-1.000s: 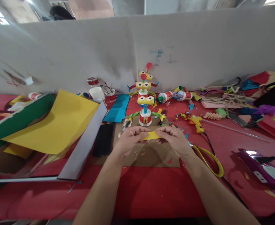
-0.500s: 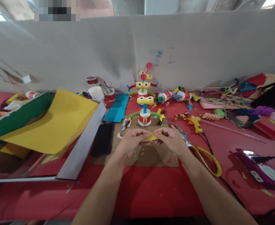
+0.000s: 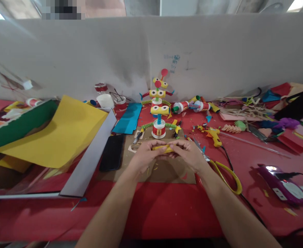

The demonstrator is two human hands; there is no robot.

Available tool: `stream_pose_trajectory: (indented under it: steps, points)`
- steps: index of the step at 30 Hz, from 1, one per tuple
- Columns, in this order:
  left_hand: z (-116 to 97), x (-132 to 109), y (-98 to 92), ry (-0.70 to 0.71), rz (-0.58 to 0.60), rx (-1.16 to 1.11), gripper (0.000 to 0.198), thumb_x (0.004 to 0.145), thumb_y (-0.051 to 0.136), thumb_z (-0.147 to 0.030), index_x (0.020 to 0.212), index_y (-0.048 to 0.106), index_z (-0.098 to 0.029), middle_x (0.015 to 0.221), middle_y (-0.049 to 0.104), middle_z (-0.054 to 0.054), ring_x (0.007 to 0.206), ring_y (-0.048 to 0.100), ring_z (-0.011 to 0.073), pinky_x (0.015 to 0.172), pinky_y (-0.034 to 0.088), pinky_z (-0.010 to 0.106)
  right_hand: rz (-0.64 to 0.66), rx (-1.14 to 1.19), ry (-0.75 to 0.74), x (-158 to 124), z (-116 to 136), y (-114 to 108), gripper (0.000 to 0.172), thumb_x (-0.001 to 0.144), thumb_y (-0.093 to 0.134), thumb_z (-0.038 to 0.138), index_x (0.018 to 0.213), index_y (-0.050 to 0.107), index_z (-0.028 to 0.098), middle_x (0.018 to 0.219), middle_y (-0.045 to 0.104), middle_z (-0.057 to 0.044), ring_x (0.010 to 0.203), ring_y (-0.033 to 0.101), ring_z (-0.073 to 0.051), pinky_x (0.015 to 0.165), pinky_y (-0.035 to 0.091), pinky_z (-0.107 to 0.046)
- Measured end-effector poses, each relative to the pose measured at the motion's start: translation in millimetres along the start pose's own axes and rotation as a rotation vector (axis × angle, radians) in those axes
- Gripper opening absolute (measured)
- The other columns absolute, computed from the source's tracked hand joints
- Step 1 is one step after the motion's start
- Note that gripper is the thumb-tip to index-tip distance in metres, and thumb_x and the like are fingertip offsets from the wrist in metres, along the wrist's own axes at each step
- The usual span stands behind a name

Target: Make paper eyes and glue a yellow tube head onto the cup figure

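A small strip of yellow paper (image 3: 166,148), rolled or folded, is held between my two hands above a brown cardboard sheet (image 3: 156,174). My left hand (image 3: 148,153) pinches its left part, and my right hand (image 3: 186,151) has the other end between thumb and fingers. Just beyond my hands stands a paper-cup figure (image 3: 158,128) with green spring arms and a yellow head with eyes. More such figures stand behind it. A craft knife (image 3: 138,136) lies left of the cup figure; scissors with yellow handles (image 3: 228,175) lie beside my right wrist.
On the left, a box (image 3: 89,155) holds a large yellow sheet (image 3: 55,134). A black phone (image 3: 112,152) lies beside it, near blue paper (image 3: 128,119). To the right are a yellow glue gun (image 3: 213,135), a purple device (image 3: 282,186) and paper scraps. A grey partition (image 3: 89,58) rises behind.
The yellow paper now looks narrower and more rolled between my fingers, with more of it showing by my left hand. My hands stay in about the same place.
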State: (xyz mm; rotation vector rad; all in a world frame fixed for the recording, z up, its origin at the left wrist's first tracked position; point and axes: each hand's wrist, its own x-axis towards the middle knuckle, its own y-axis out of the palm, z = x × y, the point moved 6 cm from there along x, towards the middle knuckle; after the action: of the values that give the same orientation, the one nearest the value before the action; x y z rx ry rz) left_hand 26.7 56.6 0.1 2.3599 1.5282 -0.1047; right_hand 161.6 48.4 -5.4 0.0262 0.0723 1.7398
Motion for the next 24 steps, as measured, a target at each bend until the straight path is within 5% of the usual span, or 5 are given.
stream_pose_trajectory:
  steps: [6,9,16,21,24]
  points:
    - [4.7,4.6,-13.5,-0.009,-0.151,-0.082,0.019,0.065,0.074,-0.024,0.079,0.068,-0.013,0.074,0.068,0.004,0.061,0.061,0.0088,0.064,0.051,0.022,0.037,-0.061,-0.154,-4.5,10.8,-2.9,0.023,0.078,0.057,0.021,0.1,0.061,0.025,0.082,0.067,0.0,0.074,0.065,-0.014,0.072,0.051,-0.029]
    - [2.9,2.9,-17.5,-0.031,-0.14,-0.119,0.017,0.066,0.074,-0.021,0.079,0.067,-0.012,0.074,0.068,0.004,0.061,0.061,0.0078,0.061,0.049,0.019,0.043,-0.192,-0.259,-3.8,15.7,-2.5,0.02,0.074,0.064,0.021,0.094,0.065,0.023,0.091,0.068,-0.003,0.085,0.064,-0.017,0.078,0.05,-0.031]
    - [1.4,1.7,-10.2,-0.048,-0.113,-0.068,0.012,0.072,0.069,-0.019,0.082,0.067,-0.013,0.066,0.064,0.0,0.054,0.059,0.0046,0.046,0.039,0.013,-0.136,-0.252,-0.271,0.8,7.3,-11.3,0.01,0.071,0.07,0.03,0.076,0.07,0.022,0.077,0.071,-0.001,0.073,0.064,-0.017,0.07,0.05,-0.03]
    - [3.7,3.8,-11.6,-0.091,-0.11,-0.09,0.008,0.075,0.065,-0.015,0.082,0.067,-0.012,0.06,0.061,0.0,0.049,0.055,0.0025,0.039,0.029,0.011,-0.063,-0.191,-0.296,-0.5,7.1,-8.9,0.019,0.065,0.075,0.026,0.084,0.071,0.024,0.085,0.071,-0.002,0.075,0.065,-0.017,0.069,0.052,-0.03]
    - [5.2,3.9,-12.3,-0.115,-0.096,-0.099,0.009,0.074,0.066,-0.014,0.082,0.067,-0.012,0.064,0.063,0.0,0.048,0.055,0.0023,0.038,0.028,0.011,-0.076,-0.263,-0.356,-2.0,11.5,-8.3,0.01,0.069,0.072,0.024,0.079,0.071,0.024,0.083,0.071,-0.001,0.076,0.065,-0.016,0.072,0.051,-0.029]
